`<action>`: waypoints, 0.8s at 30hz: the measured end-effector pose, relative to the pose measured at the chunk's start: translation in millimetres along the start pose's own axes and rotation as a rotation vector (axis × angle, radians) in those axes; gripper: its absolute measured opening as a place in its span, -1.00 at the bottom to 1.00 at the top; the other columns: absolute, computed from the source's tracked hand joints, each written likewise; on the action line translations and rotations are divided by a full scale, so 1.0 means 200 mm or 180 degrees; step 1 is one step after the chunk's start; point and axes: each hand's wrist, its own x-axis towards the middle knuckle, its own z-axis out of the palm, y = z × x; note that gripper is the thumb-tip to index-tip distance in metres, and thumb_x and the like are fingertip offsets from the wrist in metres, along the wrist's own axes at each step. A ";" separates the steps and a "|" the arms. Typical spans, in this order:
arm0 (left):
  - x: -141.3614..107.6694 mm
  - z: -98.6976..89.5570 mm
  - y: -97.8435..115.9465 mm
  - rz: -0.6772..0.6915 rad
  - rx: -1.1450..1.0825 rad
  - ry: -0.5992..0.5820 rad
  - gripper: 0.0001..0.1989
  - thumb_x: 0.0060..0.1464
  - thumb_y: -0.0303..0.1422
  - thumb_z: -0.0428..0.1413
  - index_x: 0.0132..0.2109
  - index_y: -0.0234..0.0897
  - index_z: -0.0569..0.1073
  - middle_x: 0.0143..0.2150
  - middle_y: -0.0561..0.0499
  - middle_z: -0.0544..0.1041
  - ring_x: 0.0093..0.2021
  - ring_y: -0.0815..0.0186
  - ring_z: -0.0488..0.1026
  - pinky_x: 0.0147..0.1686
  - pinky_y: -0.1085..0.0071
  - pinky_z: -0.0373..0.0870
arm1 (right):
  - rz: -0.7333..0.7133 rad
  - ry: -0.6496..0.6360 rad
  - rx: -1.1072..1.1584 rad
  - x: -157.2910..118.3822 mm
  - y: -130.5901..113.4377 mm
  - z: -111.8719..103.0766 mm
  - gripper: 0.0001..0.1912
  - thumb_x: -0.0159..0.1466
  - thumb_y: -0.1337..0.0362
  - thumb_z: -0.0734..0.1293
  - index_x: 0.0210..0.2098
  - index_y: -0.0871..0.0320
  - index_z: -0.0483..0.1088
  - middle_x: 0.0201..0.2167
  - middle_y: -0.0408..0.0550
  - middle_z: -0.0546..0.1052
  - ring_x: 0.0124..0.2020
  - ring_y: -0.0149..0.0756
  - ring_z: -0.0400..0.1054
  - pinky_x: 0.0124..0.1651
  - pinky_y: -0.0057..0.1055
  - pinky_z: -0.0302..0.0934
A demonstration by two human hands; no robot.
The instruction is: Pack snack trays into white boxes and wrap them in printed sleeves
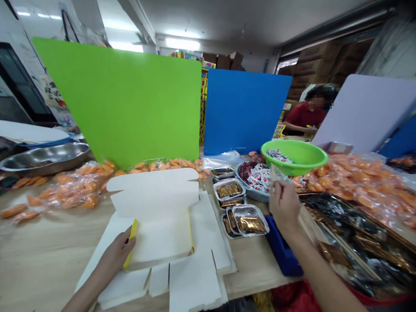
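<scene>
An open white box with yellow sides (159, 236) lies on a stack of flat white cartons (196, 280). My left hand (120, 247) grips the box by its left yellow wall, fingers closed on it. My right hand (284, 201) is raised over the right part of the table, pinching a small clear packet (276, 172) beside a grey-blue bowl (258, 195) of small white and dark red sachets. Foil trays with golden-brown packs (250, 221) are stacked between the box and my right hand. Below that hand sits a dark blue holder (283, 251).
Bagged orange pieces lie left (74, 187) and right (371, 185). A green bowl (297, 156) stands behind my right hand, a metal bowl (46, 158) far left. Green (133, 99) and blue (243, 110) panels rise behind. A person in red (304, 117) is at the back right.
</scene>
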 end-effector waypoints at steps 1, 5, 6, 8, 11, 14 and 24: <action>0.01 0.02 0.00 0.0062 0.0008 -0.0027 -0.56 -0.04 -0.14 -0.09 -0.06 -0.27 0.36 -0.17 -0.06 0.51 -0.07 0.08 0.40 -0.08 0.29 0.31 | -0.0197 0.0359 0.0677 -0.04 -0.11 -0.04 -0.70 0.34 0.24 -0.02 -0.17 0.24 0.25 -0.26 0.09 0.40 -0.23 -0.22 0.29 -0.19 -0.31 0.18; 0.02 0.07 0.05 0.0191 0.0039 -0.0025 -0.61 -0.01 -0.17 -0.13 -0.12 -0.28 0.38 -0.27 -0.06 0.50 -0.17 0.12 0.42 -0.15 0.29 0.32 | -0.1585 0.0523 0.2154 -0.28 -0.63 -0.11 -0.83 0.34 0.34 0.04 -0.14 0.21 0.18 -0.32 -0.01 0.40 -0.26 -0.30 0.29 -0.23 -0.40 0.20; 0.02 0.07 0.06 0.0190 0.0049 -0.0005 -0.61 -0.01 -0.19 -0.13 -0.11 -0.29 0.38 -0.26 -0.07 0.49 -0.18 0.13 0.42 -0.15 0.29 0.31 | -0.1841 0.0293 0.2201 -0.34 -0.75 -0.10 -0.81 0.34 0.38 0.01 -0.12 0.21 0.18 -0.33 -0.03 0.41 -0.27 -0.33 0.30 -0.23 -0.42 0.21; 0.02 0.08 0.08 0.0189 0.0074 -0.0007 -0.60 0.00 -0.22 -0.14 -0.08 -0.32 0.37 -0.23 -0.09 0.48 -0.17 0.14 0.42 -0.15 0.29 0.30 | -0.2239 -0.0245 0.2068 -0.46 -0.95 -0.04 -0.75 0.33 0.43 -0.02 -0.16 0.21 0.22 -0.43 -0.10 0.39 -0.38 -0.34 0.29 -0.32 -0.44 0.20; 0.01 0.08 0.10 0.0247 0.0054 -0.0087 -0.57 0.01 -0.26 -0.15 -0.02 -0.35 0.35 -0.22 -0.12 0.47 -0.18 0.15 0.41 -0.14 0.28 0.29 | -0.2429 -0.0692 0.1684 -0.59 -1.11 0.08 -0.66 0.31 0.49 -0.04 -0.34 0.22 0.31 -0.55 -0.11 0.37 -0.50 -0.34 0.28 -0.47 -0.45 0.14; 0.02 0.08 0.10 0.0270 -0.0050 -0.0163 -0.56 0.02 -0.27 -0.16 0.01 -0.34 0.33 -0.21 -0.12 0.46 -0.16 0.15 0.40 -0.12 0.27 0.29 | -0.2351 -0.0902 0.1360 -0.65 -1.14 0.16 -0.69 0.31 0.42 0.03 -0.43 0.23 0.32 -0.58 -0.10 0.39 -0.55 -0.34 0.28 -0.53 -0.47 0.12; -0.07 0.07 0.09 0.0256 0.0112 0.0968 -0.38 0.09 -0.08 -0.13 0.18 -0.42 0.14 0.07 -0.28 0.28 0.00 0.09 0.33 -0.05 0.15 0.32 | -0.0570 -0.0940 -0.0633 -0.46 -0.51 0.09 -0.60 0.22 0.39 0.18 0.02 0.51 0.19 0.01 0.44 0.27 0.03 0.17 0.16 0.00 -0.03 0.09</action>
